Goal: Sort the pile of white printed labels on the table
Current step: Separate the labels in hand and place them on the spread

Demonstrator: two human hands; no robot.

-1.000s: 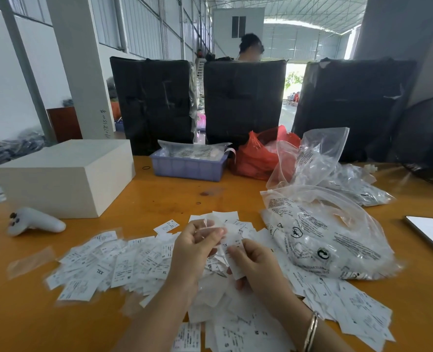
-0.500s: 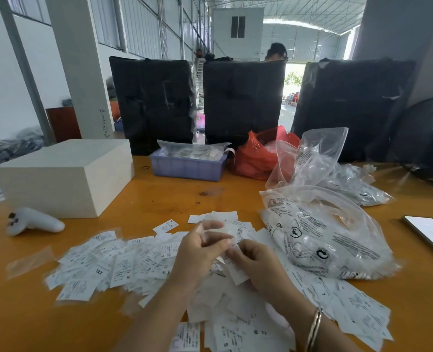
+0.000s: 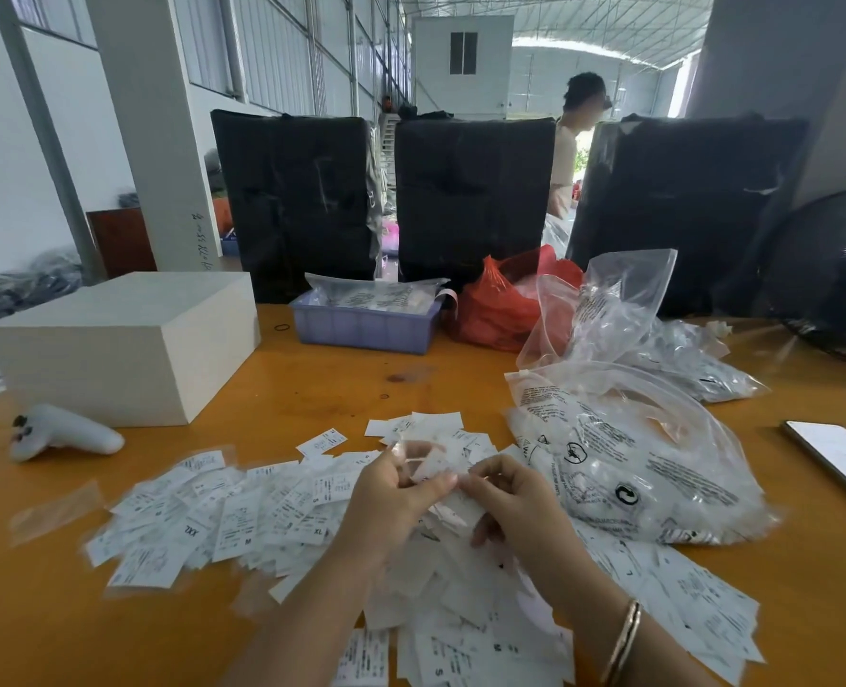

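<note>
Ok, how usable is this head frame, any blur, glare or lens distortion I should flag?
Head view: wide-angle bending bows the grey pillars outward; the doorway behind the black wrapped bundles is blown out; the hands, left and right, and the white label they pinch are motion-smeared; the clear printed plastic bag and the phone's screen catch glare; print on the pile of white labels stays partly legible.

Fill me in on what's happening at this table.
A person is sorting white printed labels, which lie spread in a loose pile across the orange table. Both hands are raised just above the pile: the left hand and right hand together pinch a label between their fingertips. Clear printed plastic bags lie to the right, a white box and a white controller to the left.
</note>
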